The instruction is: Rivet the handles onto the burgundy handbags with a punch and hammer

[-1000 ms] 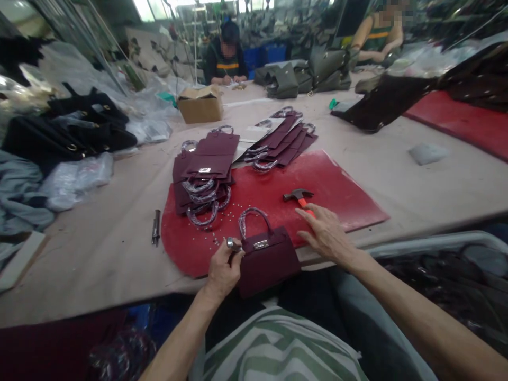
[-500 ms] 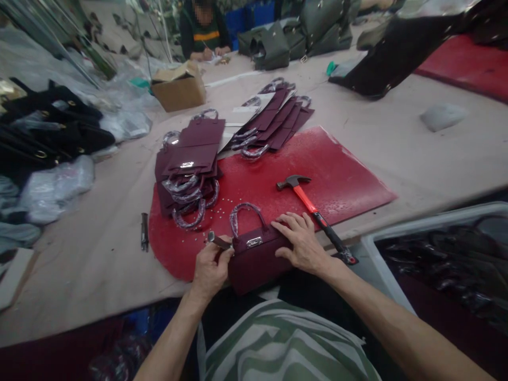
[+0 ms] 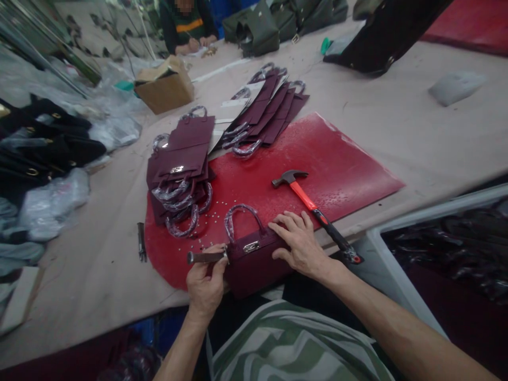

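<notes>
My left hand (image 3: 204,286) pinches a short metal punch (image 3: 206,257) between thumb and fingers. The punch lies almost level, its flat head to the left and its other end at the bag's upper left corner. That burgundy handbag (image 3: 254,267) rests at the table's front edge, its plastic-wrapped handle (image 3: 242,210) standing up over the mat and a silver clasp (image 3: 251,247) on its front. On the bag's right side lies my right hand (image 3: 299,243), open, fingers spread. Beyond it a claw hammer (image 3: 304,196) with an orange and black handle rests on the red mat (image 3: 341,169).
Burgundy bag pieces (image 3: 186,145) are stacked at the mat's left, with more (image 3: 270,108) fanned behind. Small pale bits dot the mat. Slim metal tools (image 3: 142,242) lie at left. A white bin (image 3: 397,275) stands at right, a cardboard box (image 3: 164,87) farther back. A co-worker (image 3: 188,26) sits opposite.
My right hand has moved off the hammer handle onto the bag. The punch in my left hand has tipped over to nearly level, head leftward. The camera view has tilted down.
</notes>
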### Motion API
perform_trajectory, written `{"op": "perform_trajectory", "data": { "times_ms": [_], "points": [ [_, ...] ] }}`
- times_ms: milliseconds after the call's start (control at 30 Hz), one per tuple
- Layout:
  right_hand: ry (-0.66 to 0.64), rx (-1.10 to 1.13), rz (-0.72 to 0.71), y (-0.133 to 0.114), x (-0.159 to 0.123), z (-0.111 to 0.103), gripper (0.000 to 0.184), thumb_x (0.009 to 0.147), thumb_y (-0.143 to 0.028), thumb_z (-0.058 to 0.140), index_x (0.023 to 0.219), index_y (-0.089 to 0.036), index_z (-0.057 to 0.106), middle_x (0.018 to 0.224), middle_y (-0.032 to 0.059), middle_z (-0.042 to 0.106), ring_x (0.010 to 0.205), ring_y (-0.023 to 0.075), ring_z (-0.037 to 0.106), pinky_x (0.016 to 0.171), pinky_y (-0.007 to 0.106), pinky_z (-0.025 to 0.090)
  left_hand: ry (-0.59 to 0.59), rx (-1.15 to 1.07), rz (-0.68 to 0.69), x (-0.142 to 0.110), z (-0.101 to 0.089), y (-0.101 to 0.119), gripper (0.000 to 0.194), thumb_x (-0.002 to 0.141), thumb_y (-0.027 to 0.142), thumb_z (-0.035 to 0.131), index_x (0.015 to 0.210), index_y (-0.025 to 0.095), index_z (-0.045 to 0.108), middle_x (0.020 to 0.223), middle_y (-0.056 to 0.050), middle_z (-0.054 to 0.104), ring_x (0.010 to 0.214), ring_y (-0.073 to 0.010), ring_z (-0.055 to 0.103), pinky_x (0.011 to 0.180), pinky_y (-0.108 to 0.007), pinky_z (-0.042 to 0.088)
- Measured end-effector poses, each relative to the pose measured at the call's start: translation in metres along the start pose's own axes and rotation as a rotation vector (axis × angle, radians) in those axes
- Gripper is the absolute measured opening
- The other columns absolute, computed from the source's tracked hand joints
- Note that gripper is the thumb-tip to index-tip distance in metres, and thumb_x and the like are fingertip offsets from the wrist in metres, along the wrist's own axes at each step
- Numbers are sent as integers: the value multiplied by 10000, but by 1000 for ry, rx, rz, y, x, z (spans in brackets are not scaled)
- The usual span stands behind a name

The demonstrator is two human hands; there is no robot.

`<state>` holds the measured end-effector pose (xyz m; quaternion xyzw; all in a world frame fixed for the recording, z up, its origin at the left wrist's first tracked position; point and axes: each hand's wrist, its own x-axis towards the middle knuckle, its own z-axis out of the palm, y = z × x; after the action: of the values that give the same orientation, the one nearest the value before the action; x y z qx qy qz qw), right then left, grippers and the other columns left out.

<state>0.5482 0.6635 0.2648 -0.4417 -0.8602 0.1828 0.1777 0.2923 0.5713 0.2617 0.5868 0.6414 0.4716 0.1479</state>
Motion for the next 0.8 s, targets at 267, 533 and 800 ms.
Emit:
{"op": "perform_trajectory", "data": {
  "times_ms": [267, 533, 800],
  "points": [
    [28, 1, 12, -1, 0, 0, 618, 766, -329, 814, 1330, -227, 583, 1368, 102, 543, 1331, 330, 390, 1164, 595, 173, -40, -182, 155, 15, 63, 47, 129, 900, 178, 648, 1029, 180, 658, 1072, -80, 727, 1007, -202, 710, 926, -368, 592],
    [47, 45, 10, 0, -1, 2, 606, 764, -316, 799, 1321, -220, 581, 1347, 93, 557, 1334, 329, 385, 1166, 586, 164, -92, -111, 347, 12, 86, 37, 164, 897, 108, 620, 1044, 177, 641, 1082, -88, 720, 1025, -202, 708, 927, -368, 596],
    [45, 66, 25, 1, -2, 1, 624, 752, -306, 811, 1326, -223, 582, 1358, 91, 553, 1345, 334, 376, 1171, 592, 159, -47, -42, 344, 13, 88, 36, 160, 901, 108, 619, 1048, 171, 627, 1087, -91, 713, 1035, -199, 698, 931, -371, 591]
  ]
}}
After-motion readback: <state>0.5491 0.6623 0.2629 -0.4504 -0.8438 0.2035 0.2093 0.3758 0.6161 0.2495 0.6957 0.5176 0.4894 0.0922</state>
